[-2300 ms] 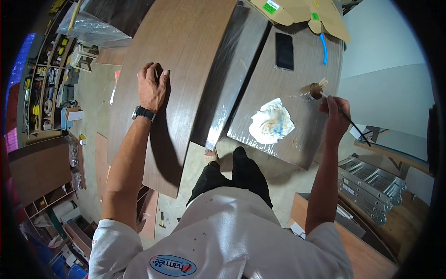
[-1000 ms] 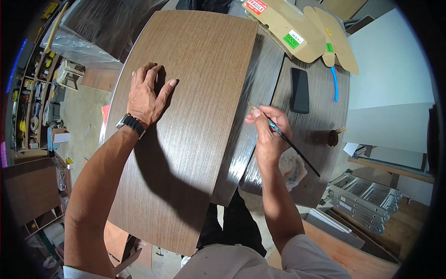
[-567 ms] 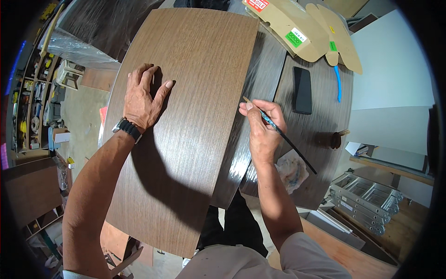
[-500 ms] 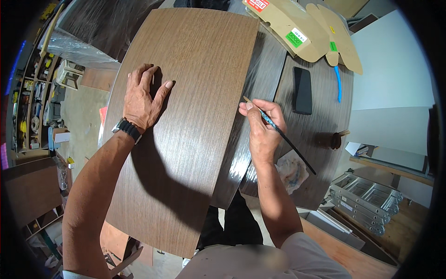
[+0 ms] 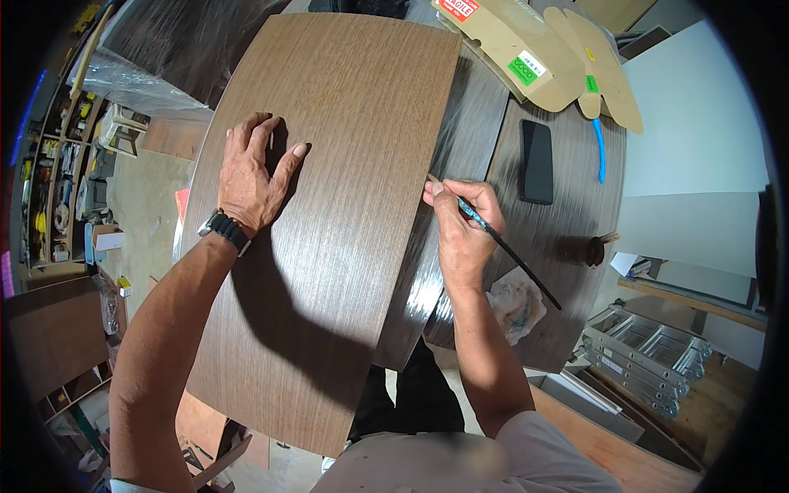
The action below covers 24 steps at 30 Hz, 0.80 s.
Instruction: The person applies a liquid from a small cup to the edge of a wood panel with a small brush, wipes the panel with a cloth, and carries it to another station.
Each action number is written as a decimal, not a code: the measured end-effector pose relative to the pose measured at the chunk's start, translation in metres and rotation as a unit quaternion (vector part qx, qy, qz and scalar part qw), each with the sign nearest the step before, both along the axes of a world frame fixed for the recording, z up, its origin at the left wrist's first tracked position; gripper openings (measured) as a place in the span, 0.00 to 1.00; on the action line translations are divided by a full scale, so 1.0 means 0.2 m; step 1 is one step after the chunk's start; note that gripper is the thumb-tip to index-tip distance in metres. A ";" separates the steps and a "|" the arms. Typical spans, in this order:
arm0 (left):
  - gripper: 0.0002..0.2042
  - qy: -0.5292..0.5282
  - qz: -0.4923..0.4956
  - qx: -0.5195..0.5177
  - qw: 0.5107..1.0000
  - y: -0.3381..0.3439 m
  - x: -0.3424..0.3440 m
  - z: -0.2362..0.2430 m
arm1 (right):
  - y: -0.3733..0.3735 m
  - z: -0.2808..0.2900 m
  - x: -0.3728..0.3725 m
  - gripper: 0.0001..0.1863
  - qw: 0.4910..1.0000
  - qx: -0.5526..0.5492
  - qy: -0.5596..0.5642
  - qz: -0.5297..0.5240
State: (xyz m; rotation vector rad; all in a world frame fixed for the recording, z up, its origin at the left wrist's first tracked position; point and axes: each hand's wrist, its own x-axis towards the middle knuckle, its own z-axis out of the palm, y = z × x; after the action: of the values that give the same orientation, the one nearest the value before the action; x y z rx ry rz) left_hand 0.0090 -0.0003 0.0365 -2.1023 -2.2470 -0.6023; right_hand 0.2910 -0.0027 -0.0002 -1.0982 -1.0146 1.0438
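A brown wood-grain panel (image 5: 345,107) lies flat in front of me. My left hand (image 5: 253,177) rests on its left side, fingers spread and holding nothing. Along the panel's right edge, my right hand (image 5: 465,226) pinches a thin paintbrush (image 5: 518,267) with a dark handle and a blue-patterned part near the fingers. The brush tip meets the panel's edge, or lies very near it; I cannot tell which. Just right of my right wrist lies a crumpled, stained white cloth (image 5: 518,308).
Right of the panel, a plastic-wrapped dark surface (image 5: 563,238) bears a black phone (image 5: 537,162), a small dark jar (image 5: 588,251) with sticks, and a blue strip (image 5: 600,152). Open cardboard packaging (image 5: 526,53) lies behind. A folded metal ladder (image 5: 645,353) stands lower right; shelves (image 5: 62,189) line the left.
My right hand and the brush have shifted very slightly left, toward the panel's edge. My left hand stays in place.
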 end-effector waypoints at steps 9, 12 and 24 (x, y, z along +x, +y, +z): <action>0.30 0.007 -0.005 0.002 1.000 0.00 -0.01 -0.01 | 0.01 0.01 -0.01 0.05 0.999 -0.025 -0.032 -0.014; 0.30 0.008 -0.004 0.002 1.000 0.00 -0.01 0.00 | 0.01 0.00 -0.01 0.05 0.999 -0.028 -0.037 -0.016; 0.30 0.007 0.001 -0.001 1.000 0.00 -0.01 -0.01 | 0.01 0.02 0.01 0.04 0.997 -0.049 -0.063 -0.007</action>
State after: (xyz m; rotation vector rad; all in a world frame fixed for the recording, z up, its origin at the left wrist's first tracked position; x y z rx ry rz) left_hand 0.0072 -0.0008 0.0344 -2.0993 -2.2429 -0.5819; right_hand 0.2924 -0.0003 0.0044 -1.2626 -1.0640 1.0329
